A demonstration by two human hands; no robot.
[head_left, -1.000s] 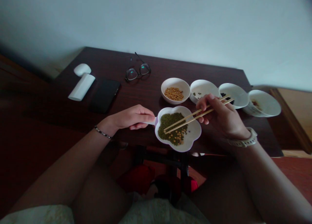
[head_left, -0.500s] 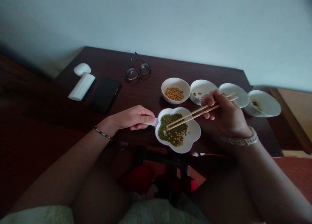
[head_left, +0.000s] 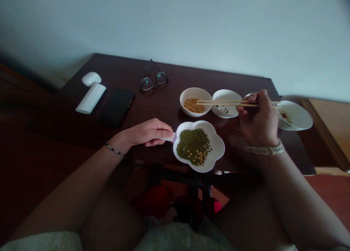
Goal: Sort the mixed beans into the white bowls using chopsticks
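My left hand [head_left: 150, 132] is closed round the handle of a white flower-shaped bowl [head_left: 217, 149] at the table's front edge. In it lie green beans [head_left: 191, 143] with several yellow beans [head_left: 199, 157] among them at the near side. My right hand [head_left: 259, 116] grips a pair of wooden chopsticks [head_left: 226, 103]. Their tips reach over the round white bowl [head_left: 183, 104] of yellow beans [head_left: 193, 105], close above the beans. Whether a bean is between the tips I cannot tell. The shafts cross over a second white bowl [head_left: 226, 94] with several small dark beans in it.
Behind my right hand, a third bowl is mostly hidden. At far right stands a white bowl [head_left: 299, 116] with a dark reddish patch inside. Glasses [head_left: 154, 82], a black phone [head_left: 117, 107] and a white handheld device [head_left: 91, 98] lie on the left of the dark table [head_left: 120, 67].
My right hand has moved the chopsticks up and away from the flower-shaped bowl to the bowl of yellow beans. My left hand stays on the handle.
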